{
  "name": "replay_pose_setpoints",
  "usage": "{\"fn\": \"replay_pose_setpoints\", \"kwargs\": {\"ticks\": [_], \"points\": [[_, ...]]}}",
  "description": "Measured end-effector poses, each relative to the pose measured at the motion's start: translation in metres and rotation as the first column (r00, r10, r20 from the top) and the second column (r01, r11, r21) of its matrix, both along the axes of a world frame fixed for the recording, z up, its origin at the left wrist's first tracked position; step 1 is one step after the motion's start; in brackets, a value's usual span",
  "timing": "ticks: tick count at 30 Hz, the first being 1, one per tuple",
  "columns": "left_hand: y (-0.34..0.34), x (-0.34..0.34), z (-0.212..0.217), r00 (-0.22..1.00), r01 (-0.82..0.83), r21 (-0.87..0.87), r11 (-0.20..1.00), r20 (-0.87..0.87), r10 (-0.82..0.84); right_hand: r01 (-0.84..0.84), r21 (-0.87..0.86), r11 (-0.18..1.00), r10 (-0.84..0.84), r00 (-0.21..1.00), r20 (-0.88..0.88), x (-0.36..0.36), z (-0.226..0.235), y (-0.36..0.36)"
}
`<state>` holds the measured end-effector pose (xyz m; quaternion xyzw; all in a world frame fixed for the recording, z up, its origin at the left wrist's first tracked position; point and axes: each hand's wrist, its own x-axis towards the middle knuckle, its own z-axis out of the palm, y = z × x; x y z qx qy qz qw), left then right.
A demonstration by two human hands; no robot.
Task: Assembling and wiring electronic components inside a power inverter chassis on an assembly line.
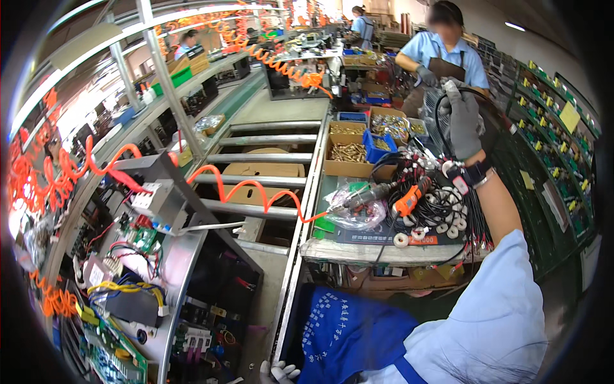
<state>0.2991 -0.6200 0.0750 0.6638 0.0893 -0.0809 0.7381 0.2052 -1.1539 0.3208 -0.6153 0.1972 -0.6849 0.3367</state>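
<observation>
Beside a steel roller line (261, 158), a scuff-edged bench (358, 253) heaped with cables.

Leftmost, an open sheet-metal chassis (182, 259) bares a flat green circuit board (118, 353), cut off below. The left hand (279, 372), in grey fabric, shows only loosely bent fingers at the lower edge; whether they grip anything I cannot tell. Past the smooth rollers, a brown cardboard box (348, 169) holds brass-coloured fittings, and an orange handheld tool (412, 198) lies by thin black cables (473, 211) with white rings. Above them, the right hand (464, 121) is raised against a crinkled clear plastic bag (430, 115) and a looped black cord (437, 118); I cannot tell whether its fingers pinch either.
</observation>
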Motion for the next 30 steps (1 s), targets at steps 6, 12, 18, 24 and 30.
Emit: {"fn": "replay_pose_setpoints", "kwargs": {"ticks": [6,12,18,24,30], "points": [[-0.004,0.018,-0.013,0.99,0.093,-0.131,0.987,0.116,-0.078,-0.223,0.039,0.974,0.227,0.953,-0.2,0.068,0.01,0.149],[-0.046,0.048,0.048,0.911,0.409,-0.533,0.741,0.185,-0.369,-0.738,-0.11,0.665,0.724,0.674,-0.148,0.094,-0.041,0.239],[-0.026,0.042,0.009,0.978,0.107,-0.864,0.493,0.001,-0.21,-0.985,0.02,0.173,0.955,0.163,-0.249,0.14,-0.055,0.318],[-0.025,0.023,0.01,0.936,0.104,-0.979,0.176,0.037,-0.35,-0.999,0.01,0.049,0.944,0.043,-0.327,0.16,-0.051,0.346],[-0.03,0.019,0.02,0.908,0.193,-0.899,0.394,0.011,-0.42,-0.995,0.051,0.089,0.949,0.069,-0.308,0.175,-0.048,0.355]]}}
